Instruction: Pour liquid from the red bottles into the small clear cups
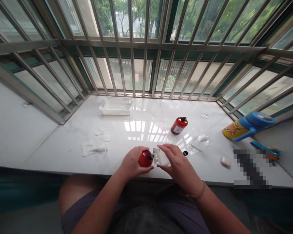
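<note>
My left hand (134,162) is wrapped round a rounded red bottle (144,158) with a dark neck, near the counter's front edge. In my right hand (177,159) is a clear bottle (161,157), tipped on its side so that its mouth meets the neck of the red one. Whether liquid passes between them is too small to tell. Just right of my right fingers lies a small black cap (185,153). Farther back stands a second red bottle (179,126) with a black top and a pale label.
A white plastic basket (116,111) sits by the window bars. Crumpled tissues (94,148) lie left, a clear plastic wrapper (200,142) right. Beyond are a pinkish block (225,162), a blue and yellow flask (244,126) and a blurred-out dark item (252,169).
</note>
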A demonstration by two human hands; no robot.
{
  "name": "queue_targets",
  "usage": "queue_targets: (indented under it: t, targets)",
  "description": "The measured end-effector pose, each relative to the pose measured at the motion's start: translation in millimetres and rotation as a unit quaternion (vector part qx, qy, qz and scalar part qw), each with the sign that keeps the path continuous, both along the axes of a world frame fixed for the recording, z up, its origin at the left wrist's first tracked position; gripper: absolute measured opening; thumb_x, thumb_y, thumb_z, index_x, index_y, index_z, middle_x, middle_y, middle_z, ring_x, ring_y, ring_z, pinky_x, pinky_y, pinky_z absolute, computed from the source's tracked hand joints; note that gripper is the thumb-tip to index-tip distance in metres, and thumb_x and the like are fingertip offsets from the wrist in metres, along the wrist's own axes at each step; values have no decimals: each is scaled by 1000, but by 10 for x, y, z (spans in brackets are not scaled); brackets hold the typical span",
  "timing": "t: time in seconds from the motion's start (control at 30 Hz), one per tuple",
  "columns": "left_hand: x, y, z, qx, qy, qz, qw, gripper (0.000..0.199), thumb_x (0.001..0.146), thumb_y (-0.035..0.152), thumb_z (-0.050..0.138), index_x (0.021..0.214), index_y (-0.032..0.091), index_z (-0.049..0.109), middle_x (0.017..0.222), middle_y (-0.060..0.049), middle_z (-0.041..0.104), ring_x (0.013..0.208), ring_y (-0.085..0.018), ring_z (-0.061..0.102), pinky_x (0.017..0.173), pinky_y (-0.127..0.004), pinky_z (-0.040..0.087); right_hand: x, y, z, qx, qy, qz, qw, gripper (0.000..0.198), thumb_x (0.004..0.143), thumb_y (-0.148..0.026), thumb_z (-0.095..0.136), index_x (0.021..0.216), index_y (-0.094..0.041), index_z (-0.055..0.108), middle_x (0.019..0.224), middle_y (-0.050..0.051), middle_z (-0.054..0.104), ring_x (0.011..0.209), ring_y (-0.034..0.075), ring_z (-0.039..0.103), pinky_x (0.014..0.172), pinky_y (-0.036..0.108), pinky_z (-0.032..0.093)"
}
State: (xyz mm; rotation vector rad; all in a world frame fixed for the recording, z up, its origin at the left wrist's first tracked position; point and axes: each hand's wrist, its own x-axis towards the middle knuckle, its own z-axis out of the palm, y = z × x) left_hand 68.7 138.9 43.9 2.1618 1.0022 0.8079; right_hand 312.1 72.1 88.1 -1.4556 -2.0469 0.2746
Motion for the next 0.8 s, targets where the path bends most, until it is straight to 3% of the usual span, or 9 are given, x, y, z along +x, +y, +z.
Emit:
queue_targets:
  t: [0.8]
  targets:
    - [-10,13,-2,-3,-1,2,1000,71,70,37,96,131,30,61,126,-6,74,116,-31,71,104,-47,59,-28,12,53,-4,-26,3,1000,86,84,-10,82,158,-36,45,137,11,62,129,35,60,110,55,58]
